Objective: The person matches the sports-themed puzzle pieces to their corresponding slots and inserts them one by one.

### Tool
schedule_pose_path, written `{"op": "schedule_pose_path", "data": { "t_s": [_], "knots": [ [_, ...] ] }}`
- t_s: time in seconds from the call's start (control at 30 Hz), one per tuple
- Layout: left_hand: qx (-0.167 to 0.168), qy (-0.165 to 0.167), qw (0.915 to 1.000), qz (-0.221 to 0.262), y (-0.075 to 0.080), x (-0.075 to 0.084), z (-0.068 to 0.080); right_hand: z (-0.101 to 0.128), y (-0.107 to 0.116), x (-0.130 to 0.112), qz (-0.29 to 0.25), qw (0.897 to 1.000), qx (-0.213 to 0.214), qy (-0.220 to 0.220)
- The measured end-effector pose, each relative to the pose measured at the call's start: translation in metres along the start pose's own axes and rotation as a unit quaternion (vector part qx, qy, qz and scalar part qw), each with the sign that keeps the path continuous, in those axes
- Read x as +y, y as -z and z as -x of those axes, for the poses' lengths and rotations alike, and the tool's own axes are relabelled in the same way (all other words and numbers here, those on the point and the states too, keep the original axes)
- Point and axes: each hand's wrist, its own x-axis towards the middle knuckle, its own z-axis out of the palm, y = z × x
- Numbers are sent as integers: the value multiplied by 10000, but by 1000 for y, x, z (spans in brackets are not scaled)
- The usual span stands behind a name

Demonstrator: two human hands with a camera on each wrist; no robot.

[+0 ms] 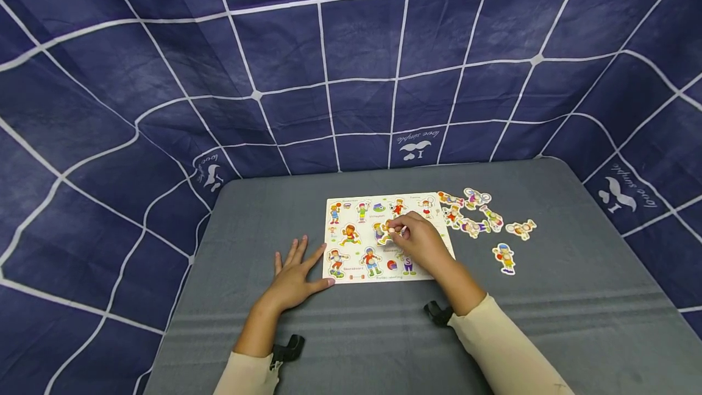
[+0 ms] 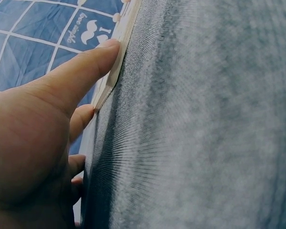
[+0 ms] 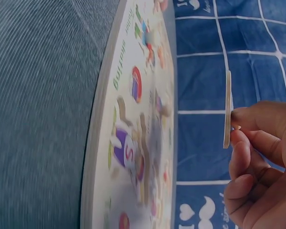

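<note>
A white wooden peg puzzle board with printed sports figures lies on the grey table. My left hand rests beside its near left corner, fingers spread; the thumb and index finger touch the board's edges. Over the board's middle, my right hand pinches a thin puzzle piece by its small knob between thumb and fingertips. In the right wrist view the piece shows edge-on, held clear of the board. Its picture is mostly hidden. Several figures sit on the board, among them a runner and a roller skater.
Several loose figure pieces lie in a cluster against the board's right side. One piece lies just beyond them, and another lies nearer the front. Blue cloth with white lines hangs behind the grey table and along its sides.
</note>
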Motion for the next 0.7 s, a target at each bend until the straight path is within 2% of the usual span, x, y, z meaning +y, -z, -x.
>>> {"op": "schedule_pose_path", "data": {
  "t_s": [0.13, 0.37, 0.7],
  "knots": [
    [-6, -11, 10000, -34, 0, 0, -1, -7, -11, 0, 14, 9999, -118, 36],
    [-6, -1, 10000, -29, 0, 0, 0, -18, -27, -5, -7, 9989, -432, -206],
    [37, 43, 10000, -62, 0, 2, 1, -29, -48, -13, -56, 9981, -612, -68]
  ]
}}
